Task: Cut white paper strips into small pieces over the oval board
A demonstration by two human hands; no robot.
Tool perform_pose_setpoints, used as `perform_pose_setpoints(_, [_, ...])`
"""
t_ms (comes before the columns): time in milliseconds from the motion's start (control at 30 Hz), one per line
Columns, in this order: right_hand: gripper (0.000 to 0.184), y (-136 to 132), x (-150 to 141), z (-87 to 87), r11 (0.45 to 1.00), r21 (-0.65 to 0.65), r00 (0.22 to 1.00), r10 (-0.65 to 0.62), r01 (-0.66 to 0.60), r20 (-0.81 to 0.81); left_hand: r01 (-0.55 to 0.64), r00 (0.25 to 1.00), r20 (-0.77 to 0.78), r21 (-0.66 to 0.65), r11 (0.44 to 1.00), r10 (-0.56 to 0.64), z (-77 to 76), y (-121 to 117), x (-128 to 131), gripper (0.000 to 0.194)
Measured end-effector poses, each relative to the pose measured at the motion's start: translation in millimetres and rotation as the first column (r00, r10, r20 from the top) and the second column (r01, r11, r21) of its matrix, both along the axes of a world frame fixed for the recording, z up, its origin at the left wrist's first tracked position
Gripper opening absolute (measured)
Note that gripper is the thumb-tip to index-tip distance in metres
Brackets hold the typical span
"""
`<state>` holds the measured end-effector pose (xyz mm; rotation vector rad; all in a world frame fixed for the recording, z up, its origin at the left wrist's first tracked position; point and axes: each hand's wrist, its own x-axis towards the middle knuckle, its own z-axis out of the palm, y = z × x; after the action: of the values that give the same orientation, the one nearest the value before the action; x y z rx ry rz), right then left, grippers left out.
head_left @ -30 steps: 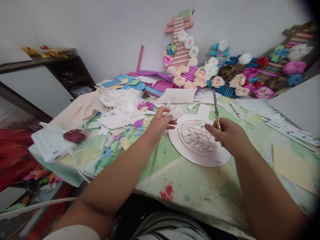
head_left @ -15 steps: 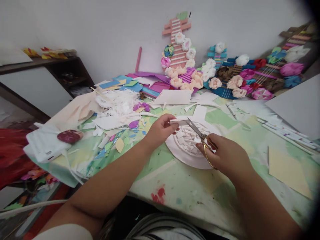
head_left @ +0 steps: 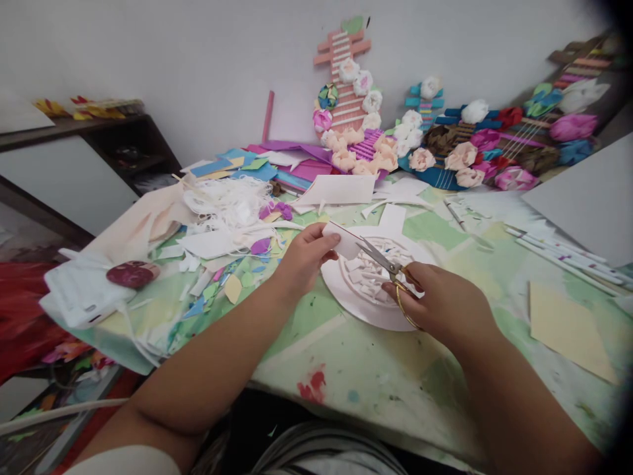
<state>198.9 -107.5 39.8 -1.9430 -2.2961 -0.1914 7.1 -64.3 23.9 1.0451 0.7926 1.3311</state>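
Observation:
Between thumb and fingers, my left hand (head_left: 306, 256) pinches a small white piece of foam sheet or card (head_left: 345, 240). My right hand (head_left: 438, 297) grips gold-handled scissors (head_left: 391, 266), their blades parted and pointing left at the piece's right edge. Whether the blades touch it I cannot tell. Below both hands lies a white round cutout (head_left: 341, 302) with a narrower tab at its far side. A raised ring on it encloses many small white cut bits (head_left: 370, 287), partly hidden by the scissors and my right hand.
Coloured scraps (head_left: 232, 289), tangled white string (head_left: 232, 201) and a white power bank-like device (head_left: 84, 293) lie left. Decorated guitar-shaped crafts (head_left: 349, 99) lean on the wall behind. White sticks (head_left: 564, 254) and a yellow sheet (head_left: 568, 330) lie right. A cabinet (head_left: 69, 178) stands far left.
My right hand has turned the scissors from pointing upward to pointing left, bringing the blades to the white piece. The left hand has tilted the piece, first edge-on, now showing its face.

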Motion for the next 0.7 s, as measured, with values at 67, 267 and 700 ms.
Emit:
perform_pose_setpoints(67, [0.034, -0.4, -0.6, -0.3, 1.0, 0.0, 1.0, 0.011, -0.011, 0.001, 0.024, 0.999, 0.025, -0.008, 1.0, -0.024, 0.8, -1.0, 0.4, 0.014])
perform_pose_setpoints(267, [0.033, -2.3, -0.9, 1.3, 1.0, -0.012, 1.0, 0.002, -0.002, 0.017, 0.021, 1.0, 0.017, 0.009, 1.0, -0.021, 3.7, -5.0, 1.6, 0.014])
perform_pose_setpoints(700, [0.03, -8.6, -3.4, 3.3, 0.999, 0.034, 0.997, -0.025, 0.023, 0.068, -0.051, 0.998, -0.017, 0.079, 0.996, 0.052, 4.5, -7.5, 4.6, 0.011])
